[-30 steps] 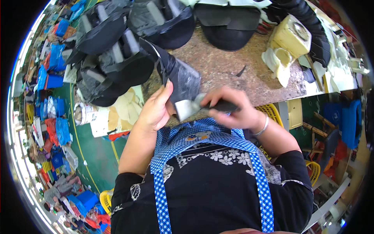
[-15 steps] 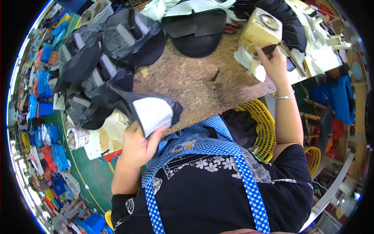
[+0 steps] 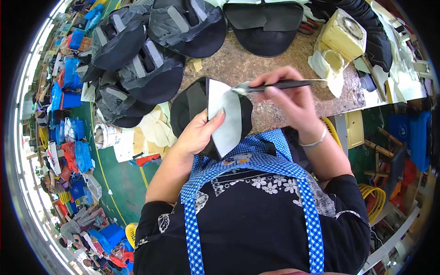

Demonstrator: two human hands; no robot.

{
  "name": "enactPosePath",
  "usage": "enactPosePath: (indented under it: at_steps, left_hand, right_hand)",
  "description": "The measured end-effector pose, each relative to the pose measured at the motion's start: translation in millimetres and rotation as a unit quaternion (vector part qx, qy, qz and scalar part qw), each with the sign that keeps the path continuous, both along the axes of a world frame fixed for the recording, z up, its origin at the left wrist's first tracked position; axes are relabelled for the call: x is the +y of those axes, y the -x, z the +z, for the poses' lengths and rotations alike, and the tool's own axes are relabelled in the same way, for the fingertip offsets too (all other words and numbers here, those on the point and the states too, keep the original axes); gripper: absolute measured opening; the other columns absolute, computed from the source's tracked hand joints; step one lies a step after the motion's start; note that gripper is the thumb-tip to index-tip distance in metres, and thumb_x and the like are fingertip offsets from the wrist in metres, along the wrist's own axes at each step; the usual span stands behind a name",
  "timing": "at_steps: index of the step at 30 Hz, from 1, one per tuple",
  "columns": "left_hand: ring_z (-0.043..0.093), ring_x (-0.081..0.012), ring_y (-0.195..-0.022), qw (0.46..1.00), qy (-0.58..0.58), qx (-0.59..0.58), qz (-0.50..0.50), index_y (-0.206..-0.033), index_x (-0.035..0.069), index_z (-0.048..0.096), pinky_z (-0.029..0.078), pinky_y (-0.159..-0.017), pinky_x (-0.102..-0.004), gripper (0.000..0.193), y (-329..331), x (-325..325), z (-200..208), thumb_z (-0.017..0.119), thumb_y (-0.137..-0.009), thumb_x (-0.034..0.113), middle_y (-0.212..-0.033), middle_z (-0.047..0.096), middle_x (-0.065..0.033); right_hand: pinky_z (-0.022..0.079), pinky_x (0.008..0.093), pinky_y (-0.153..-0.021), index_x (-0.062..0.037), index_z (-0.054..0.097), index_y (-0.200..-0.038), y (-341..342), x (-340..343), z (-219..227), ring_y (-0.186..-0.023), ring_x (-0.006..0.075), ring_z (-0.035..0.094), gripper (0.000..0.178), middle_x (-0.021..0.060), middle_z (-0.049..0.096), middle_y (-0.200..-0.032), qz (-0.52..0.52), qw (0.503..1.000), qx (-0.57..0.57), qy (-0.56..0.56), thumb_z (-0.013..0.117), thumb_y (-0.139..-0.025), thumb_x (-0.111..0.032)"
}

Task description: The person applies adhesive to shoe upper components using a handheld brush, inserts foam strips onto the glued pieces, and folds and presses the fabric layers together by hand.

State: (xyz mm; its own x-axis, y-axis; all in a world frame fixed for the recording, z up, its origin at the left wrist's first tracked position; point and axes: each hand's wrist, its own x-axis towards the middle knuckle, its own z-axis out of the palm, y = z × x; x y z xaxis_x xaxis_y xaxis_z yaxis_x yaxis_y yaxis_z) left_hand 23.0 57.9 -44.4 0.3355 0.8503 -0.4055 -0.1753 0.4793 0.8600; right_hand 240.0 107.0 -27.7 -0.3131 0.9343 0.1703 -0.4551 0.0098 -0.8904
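Green floor (image 3: 121, 183) on the left, brown speckled counter (image 3: 261, 68) across the upper middle, workshop clutter round the rim. Person wears a blue checked apron (image 3: 243, 169) over a black top. Hands are apart, each clamped on something. Left hand (image 3: 199, 133) grips a black piece (image 3: 183, 107) with a white panel (image 3: 229, 114), thumb pressed on the white face, other fingers mostly hidden. Piece sits at the counter's near edge, just beyond the apron; can't tell if it touches the top. Right hand (image 3: 291, 98), bracelet (image 3: 316, 139) on wrist, pinches a dark-handled brush (image 3: 295, 84), bristles at the panel's upper right edge. Similar black pieces (image 3: 160, 73) pile up at upper left; another black piece lies top centre. Yellowish block (image 3: 343, 34) at upper right, cream-crusted cup (image 3: 333, 59) just beside it. White bucket (image 3: 107, 136) near the counter's left end.
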Motion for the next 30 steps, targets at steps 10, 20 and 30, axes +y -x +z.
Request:
enactPosePath:
  at_steps: [10,20,30]
  left_hand:
    - [0.056,-0.0184,-0.098,0.987,0.037,-0.110,0.111,-0.118,0.004,0.043,0.045,-0.083,-0.0322,0.037,1,11,5,0.045,-0.091,0.029,-0.108,0.055,-0.0079]
    - [0.056,-0.0171,-0.097,0.992,0.018,-0.092,0.082,-0.121,0.005,0.041,0.047,-0.082,-0.0321,0.040,-3,14,5,0.044,-0.091,0.031,-0.110,0.055,-0.0071]
    - [0.050,-0.0213,-0.108,0.996,-0.077,-0.022,0.037,-0.123,0.001,0.037,0.038,-0.094,-0.0340,0.060,7,28,-9,0.063,-0.078,0.031,-0.118,0.049,-0.0101]
  right_hand:
    - [0.049,0.0266,-0.065,-0.0036,0.048,-0.082,15,-22,-2,-0.081,0.0150,0.060,0.018,0.0093,0.061,-0.089,-0.088,0.989,-0.067,-0.102,0.064,-0.074,-0.001]
    - [0.049,0.0241,-0.057,-0.0021,0.047,-0.086,4,27,0,-0.065,0.0099,0.058,0.013,0.0107,0.063,-0.080,-0.121,0.986,-0.091,-0.075,0.058,-0.080,-0.006]
    - [0.040,0.0175,-0.045,-0.0031,0.051,-0.078,-49,-4,-2,-0.053,0.0060,0.052,0.014,0.0061,0.059,-0.068,-0.194,0.976,-0.088,0.043,0.049,-0.088,-0.013]
